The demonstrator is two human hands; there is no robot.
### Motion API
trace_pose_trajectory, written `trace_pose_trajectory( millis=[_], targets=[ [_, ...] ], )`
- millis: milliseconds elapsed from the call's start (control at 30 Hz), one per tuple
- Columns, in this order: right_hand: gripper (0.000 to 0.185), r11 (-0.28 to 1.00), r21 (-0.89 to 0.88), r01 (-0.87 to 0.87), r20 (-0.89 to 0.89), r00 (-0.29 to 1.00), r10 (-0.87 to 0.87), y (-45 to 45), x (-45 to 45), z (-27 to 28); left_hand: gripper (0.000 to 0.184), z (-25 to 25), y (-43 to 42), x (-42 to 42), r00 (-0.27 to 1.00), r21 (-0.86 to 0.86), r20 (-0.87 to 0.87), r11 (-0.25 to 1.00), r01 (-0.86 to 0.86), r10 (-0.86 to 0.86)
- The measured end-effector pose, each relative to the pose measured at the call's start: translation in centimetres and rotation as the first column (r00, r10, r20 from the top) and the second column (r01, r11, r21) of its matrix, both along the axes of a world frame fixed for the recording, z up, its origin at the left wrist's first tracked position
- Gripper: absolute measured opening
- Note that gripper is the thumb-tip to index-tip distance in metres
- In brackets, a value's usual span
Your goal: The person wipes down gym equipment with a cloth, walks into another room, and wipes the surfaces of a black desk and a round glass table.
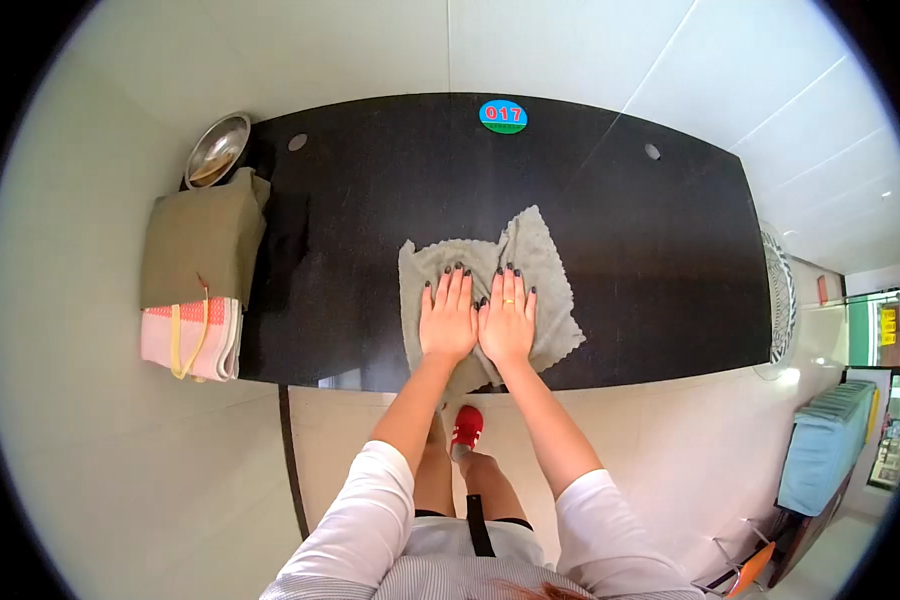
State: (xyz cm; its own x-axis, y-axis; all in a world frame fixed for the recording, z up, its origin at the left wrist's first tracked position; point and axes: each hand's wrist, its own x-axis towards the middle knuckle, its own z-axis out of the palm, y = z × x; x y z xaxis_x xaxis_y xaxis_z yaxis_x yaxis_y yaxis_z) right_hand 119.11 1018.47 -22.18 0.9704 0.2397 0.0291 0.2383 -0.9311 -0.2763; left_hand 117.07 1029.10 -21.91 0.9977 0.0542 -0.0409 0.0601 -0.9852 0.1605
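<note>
A grey-green cloth with scalloped edges lies crumpled on the black table, near its front edge. My left hand rests flat on the cloth, palm down with the fingers stretched out. Beside it, my right hand presses flat on the same cloth, a ring on one finger. The thumbs nearly meet in the middle. Part of the cloth hangs over the front edge between my wrists.
At the table's left end are a metal bowl, a folded olive cloth and a pink-and-white folded fabric with a yellow strap. A round "017" sticker marks the back edge. A blue-covered piece of furniture stands far right.
</note>
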Motion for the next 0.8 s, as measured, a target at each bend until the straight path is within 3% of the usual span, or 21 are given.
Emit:
trace_pose_trajectory(
  millis=[267,433,533,800],
  targets=[
    [0.055,0.999,-0.011,0.037,-0.019,0.999,-0.037,-0.6,-4.4,-0.5,0.053,-0.3,-0.4,-4.2,0.999,-0.004,0.035,0.999,0.042,-0.042],
    [0.055,0.997,0.011,0.080,0.077,0.994,-0.081,-0.4,-5.8,-0.9,0.053,-0.6,-0.1,-5.1,0.988,-0.013,0.104,0.993,0.113,-0.111],
    [0.055,0.990,0.001,0.143,-0.007,0.990,-0.143,-0.4,-6.9,-0.7,0.053,-0.2,0.2,-5.7,0.985,-0.018,0.088,0.989,0.149,-0.147],
    [0.056,0.964,0.014,0.264,0.063,0.962,-0.264,3.7,-10.4,-1.8,0.051,-0.9,4.9,-8.2,0.939,-0.081,0.109,0.938,0.337,-0.328]
  ],
)
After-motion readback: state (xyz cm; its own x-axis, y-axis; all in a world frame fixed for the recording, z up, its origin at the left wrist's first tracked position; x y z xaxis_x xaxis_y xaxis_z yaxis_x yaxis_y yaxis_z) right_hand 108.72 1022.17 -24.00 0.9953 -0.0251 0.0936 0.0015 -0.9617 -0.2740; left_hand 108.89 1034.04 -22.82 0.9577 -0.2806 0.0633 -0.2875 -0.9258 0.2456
